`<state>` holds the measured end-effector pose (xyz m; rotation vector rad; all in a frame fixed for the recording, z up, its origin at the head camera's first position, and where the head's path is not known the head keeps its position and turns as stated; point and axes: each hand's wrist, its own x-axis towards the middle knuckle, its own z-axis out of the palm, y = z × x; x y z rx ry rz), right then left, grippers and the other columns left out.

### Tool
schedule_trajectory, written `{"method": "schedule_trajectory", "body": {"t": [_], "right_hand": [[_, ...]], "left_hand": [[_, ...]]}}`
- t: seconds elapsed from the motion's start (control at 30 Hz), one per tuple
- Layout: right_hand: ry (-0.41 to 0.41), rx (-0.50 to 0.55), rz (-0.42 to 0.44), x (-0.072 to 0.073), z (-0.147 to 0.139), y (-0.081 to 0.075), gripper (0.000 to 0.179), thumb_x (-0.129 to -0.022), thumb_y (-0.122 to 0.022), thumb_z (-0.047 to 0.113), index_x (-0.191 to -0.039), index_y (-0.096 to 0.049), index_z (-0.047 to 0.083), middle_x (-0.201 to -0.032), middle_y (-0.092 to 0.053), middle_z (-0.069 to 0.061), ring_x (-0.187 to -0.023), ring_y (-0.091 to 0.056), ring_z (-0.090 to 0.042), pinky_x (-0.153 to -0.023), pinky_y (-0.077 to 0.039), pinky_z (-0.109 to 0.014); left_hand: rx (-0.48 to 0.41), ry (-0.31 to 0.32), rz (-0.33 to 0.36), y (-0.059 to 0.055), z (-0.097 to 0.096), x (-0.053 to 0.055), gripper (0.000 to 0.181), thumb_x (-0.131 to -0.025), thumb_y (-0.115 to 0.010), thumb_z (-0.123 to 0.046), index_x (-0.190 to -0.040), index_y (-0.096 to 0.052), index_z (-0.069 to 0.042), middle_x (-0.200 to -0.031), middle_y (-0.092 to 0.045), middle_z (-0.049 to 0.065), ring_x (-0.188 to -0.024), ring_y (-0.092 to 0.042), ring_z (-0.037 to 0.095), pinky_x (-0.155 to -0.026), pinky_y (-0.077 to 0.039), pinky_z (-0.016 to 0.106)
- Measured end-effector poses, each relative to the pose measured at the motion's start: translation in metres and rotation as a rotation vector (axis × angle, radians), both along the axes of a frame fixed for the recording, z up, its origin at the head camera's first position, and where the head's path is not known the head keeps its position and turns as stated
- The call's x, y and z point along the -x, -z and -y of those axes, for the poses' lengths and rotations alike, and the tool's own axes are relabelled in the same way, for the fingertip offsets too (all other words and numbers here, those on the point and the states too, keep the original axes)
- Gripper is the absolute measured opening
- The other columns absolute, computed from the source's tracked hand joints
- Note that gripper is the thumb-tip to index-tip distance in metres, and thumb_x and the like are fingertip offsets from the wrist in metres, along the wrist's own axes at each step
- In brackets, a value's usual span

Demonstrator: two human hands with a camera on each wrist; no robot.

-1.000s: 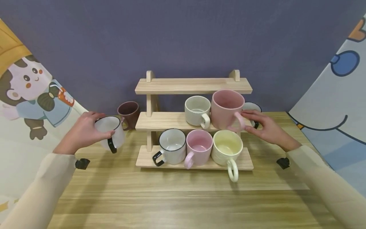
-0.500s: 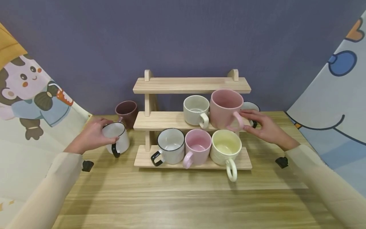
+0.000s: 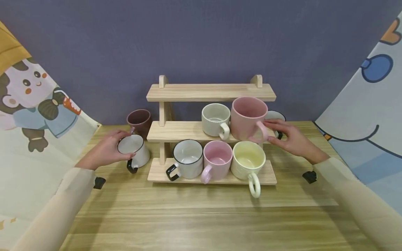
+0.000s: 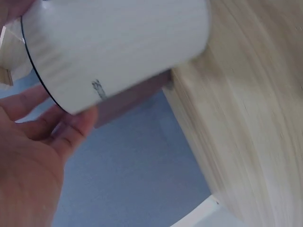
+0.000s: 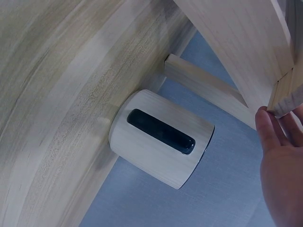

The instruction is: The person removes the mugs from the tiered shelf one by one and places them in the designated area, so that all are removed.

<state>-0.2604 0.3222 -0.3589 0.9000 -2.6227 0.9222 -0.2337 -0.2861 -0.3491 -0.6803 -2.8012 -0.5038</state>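
Observation:
In the head view my left hand (image 3: 110, 149) holds a white mug (image 3: 141, 157) with a black rim and black handle. The thumb is at its near side and the fingers are at the rim. Its base is close to the table left of the wooden rack (image 3: 183, 131), just in front of a dark maroon mug (image 3: 140, 120). My right hand (image 3: 290, 138) grips the right end of the rack's middle board, beside a big pink mug (image 3: 248, 120). The right wrist view shows its fingertips (image 5: 263, 116) on the board's corner. The right thumb is hidden there.
A pale grey mug (image 3: 214, 120) stands beside the big pink one. On the bottom board are a black-rimmed white mug (image 3: 190, 167), a pink mug (image 3: 220, 167) and a yellow mug (image 3: 246, 165). Another white mug (image 5: 156, 137) stands behind the rack's right end.
My left hand has carried the white mug down and to the right, towards the rack and the maroon mug. My right hand has kept its place on the rack.

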Motion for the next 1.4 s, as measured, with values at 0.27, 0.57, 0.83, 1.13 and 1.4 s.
{"method": "schedule_trajectory", "body": {"t": [0.27, 0.57, 0.83, 1.13, 1.4], "right_hand": [[0.002, 0.018, 0.025, -0.001, 0.001, 0.000, 0.052, -0.087, -0.070, 0.015, -0.136, -0.053, 0.015, -0.136, -0.048, -0.007, -0.125, -0.040, -0.029, -0.089, -0.038, -0.052], [0.010, 0.011, 0.003, -0.003, 0.001, 0.000, 0.051, -0.087, -0.070, 0.014, -0.135, -0.053, 0.013, -0.135, -0.048, -0.007, -0.124, -0.041, -0.029, -0.088, -0.039, -0.049], [-0.009, 0.017, 0.001, -0.002, 0.001, 0.000, 0.052, -0.087, -0.070, 0.013, -0.136, -0.053, 0.015, -0.136, -0.048, -0.008, -0.125, -0.041, -0.030, -0.091, -0.037, -0.055], [-0.003, 0.023, 0.005, -0.001, 0.002, 0.001, 0.052, -0.087, -0.070, 0.014, -0.136, -0.053, 0.015, -0.136, -0.048, -0.008, -0.124, -0.041, -0.030, -0.090, -0.037, -0.055], [0.010, 0.023, 0.012, -0.002, 0.002, 0.000, 0.052, -0.087, -0.070, 0.016, -0.136, -0.053, 0.014, -0.136, -0.048, -0.008, -0.125, -0.040, -0.030, -0.092, -0.036, -0.056]], "left_hand": [[-0.083, 0.027, 0.029, 0.002, 0.009, 0.001, 0.082, -0.066, -0.088, -0.031, -0.126, -0.048, 0.009, -0.105, -0.059, 0.020, -0.090, -0.057, 0.030, -0.075, -0.047, 0.047], [-0.076, 0.010, 0.064, -0.002, 0.013, -0.001, 0.075, -0.071, -0.085, -0.028, -0.124, -0.049, 0.011, -0.116, -0.056, 0.028, -0.099, -0.058, 0.040, -0.085, -0.043, 0.055], [-0.064, 0.020, 0.068, -0.004, 0.014, 0.002, 0.069, -0.074, -0.082, -0.020, -0.126, -0.049, 0.012, -0.116, -0.056, 0.028, -0.099, -0.057, 0.042, -0.085, -0.043, 0.056], [-0.063, 0.040, 0.073, -0.005, 0.018, 0.005, 0.065, -0.079, -0.077, -0.010, -0.131, -0.044, 0.011, -0.123, -0.053, 0.028, -0.107, -0.054, 0.045, -0.089, -0.040, 0.056], [-0.047, 0.081, 0.028, -0.002, 0.019, 0.008, 0.065, -0.079, -0.075, -0.002, -0.134, -0.042, 0.010, -0.125, -0.052, 0.027, -0.107, -0.054, 0.043, -0.087, -0.040, 0.055]]}}
